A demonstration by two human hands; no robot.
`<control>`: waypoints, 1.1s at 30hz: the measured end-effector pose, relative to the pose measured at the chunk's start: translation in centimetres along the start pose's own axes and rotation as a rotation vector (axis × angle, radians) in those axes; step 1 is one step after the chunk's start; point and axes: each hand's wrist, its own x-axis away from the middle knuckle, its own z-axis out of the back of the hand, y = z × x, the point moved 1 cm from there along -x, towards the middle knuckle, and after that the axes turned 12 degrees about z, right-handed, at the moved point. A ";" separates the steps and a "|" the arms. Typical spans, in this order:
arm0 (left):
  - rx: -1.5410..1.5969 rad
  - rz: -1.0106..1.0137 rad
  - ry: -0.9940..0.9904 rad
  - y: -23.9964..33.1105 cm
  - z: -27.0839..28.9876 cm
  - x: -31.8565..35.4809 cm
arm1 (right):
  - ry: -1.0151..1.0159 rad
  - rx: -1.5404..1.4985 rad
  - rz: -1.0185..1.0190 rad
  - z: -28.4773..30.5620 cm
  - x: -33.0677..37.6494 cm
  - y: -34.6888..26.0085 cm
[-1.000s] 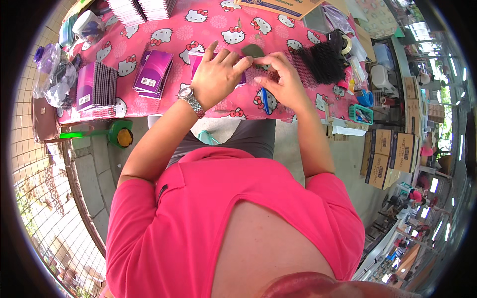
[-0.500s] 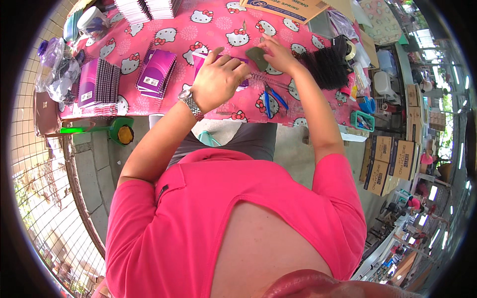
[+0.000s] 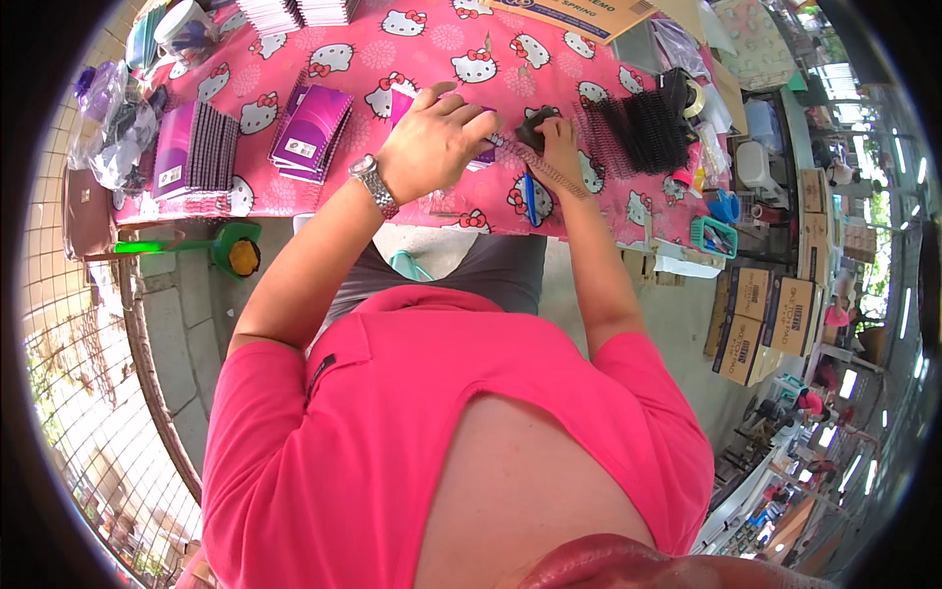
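My left hand [image 3: 439, 144], with a metal watch on its wrist, lies closed over a purple notebook [image 3: 400, 106], its fingers curled at the notebook's edge. Most of that notebook is hidden under the hand. From its right edge a thin spiral binding wire [image 3: 538, 163] runs out and across my right wrist. My right hand [image 3: 561, 149] is closed, its fingertips on a small, flat, dark olive piece [image 3: 534, 126] whose kind I cannot make out. Below it, pliers with blue handles [image 3: 531, 199] lie on the table, partly hidden by the right wrist.
Purple notebooks stand in stacks on the left [image 3: 196, 147] and left of centre [image 3: 312, 133]. A heap of black spiral wires [image 3: 648, 133] lies at right. A cardboard box [image 3: 579, 18] and white notebook stacks [image 3: 294, 12] sit at the back; a green basket [image 3: 713, 238] hangs at the right edge.
My right hand has moved right and nearer to me with the olive piece, and its wrist now covers part of the pliers. My left hand stays over the notebook, its fingers more curled.
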 end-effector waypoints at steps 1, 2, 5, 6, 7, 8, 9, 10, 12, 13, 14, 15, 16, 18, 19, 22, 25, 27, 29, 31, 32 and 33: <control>-0.033 -0.009 -0.015 -0.3 -0.3 -0.1 | -0.001 -0.162 -0.078 -0.1 0.0 0.1; -0.067 -0.017 -0.029 -0.3 -0.7 0.0 | -0.028 -0.156 -0.103 -0.1 -0.4 0.3; -0.102 0.044 -0.045 -0.3 -1.0 0.4 | -0.059 -0.240 -0.177 0.5 -2.3 0.4; -0.125 0.105 0.048 -0.2 -0.7 0.7 | -0.044 -0.338 -0.198 1.5 -3.3 0.1; -0.146 0.163 0.144 0.5 -0.2 1.0 | -0.029 -0.432 -0.218 3.1 -4.8 -0.5; -0.149 0.207 0.142 0.0 -0.2 1.4 | -0.050 -0.872 -0.192 5.3 -6.5 -2.2; -0.151 0.251 0.142 -0.5 -0.1 1.9 | -0.080 -1.313 -0.172 8.4 -7.7 -4.6; -0.146 0.286 0.142 -0.9 -0.1 2.0 | -0.095 -1.745 -0.163 10.4 -7.9 -6.1; -0.120 0.258 0.059 -1.7 -0.1 1.8 | -0.359 -1.365 -0.152 10.5 -8.8 -7.0; -0.077 0.231 0.065 -1.6 0.3 1.4 | -0.486 -1.160 -0.138 10.4 -9.2 -7.0; -0.033 0.219 0.067 -1.7 0.4 1.2 | -0.408 -1.257 -0.092 10.6 -9.3 -6.8; 0.010 0.207 0.071 -1.8 0.5 1.0 | -0.329 -1.352 -0.043 10.8 -9.3 -6.7; 0.053 0.203 0.069 -1.7 0.7 0.9 | -0.253 -1.451 0.005 11.0 -9.2 -7.1; 0.061 0.206 0.022 -2.1 1.1 0.1 | -0.292 -1.558 -0.047 11.2 -9.4 -7.7; 0.061 0.198 -0.001 -2.3 1.4 -0.4 | -0.411 -1.260 -0.066 10.7 -10.1 -6.9; 0.099 0.180 0.015 -2.6 1.3 0.0 | -0.384 -1.403 -0.039 10.7 -9.9 -6.8; 0.136 0.202 0.019 -2.7 1.4 -0.3 | -0.437 -1.319 0.079 11.4 -10.7 -6.8; 0.152 0.187 0.048 -2.7 1.5 -0.4 | -0.356 -1.442 0.042 10.9 -10.2 -6.1; 0.151 0.194 0.059 -2.6 1.3 -0.4 | -0.394 -1.410 -0.001 10.6 -10.8 -6.2; 0.147 0.205 0.040 -2.7 1.4 -0.6 | -0.528 -1.220 -0.056 10.3 -11.5 -6.4; 0.161 0.206 0.033 -2.8 1.5 -0.4 | -0.590 -1.123 -0.083 10.2 -11.9 -6.6; 0.176 0.207 0.026 -2.9 1.4 -0.1 | -0.507 -1.013 -0.079 10.3 -12.0 -7.0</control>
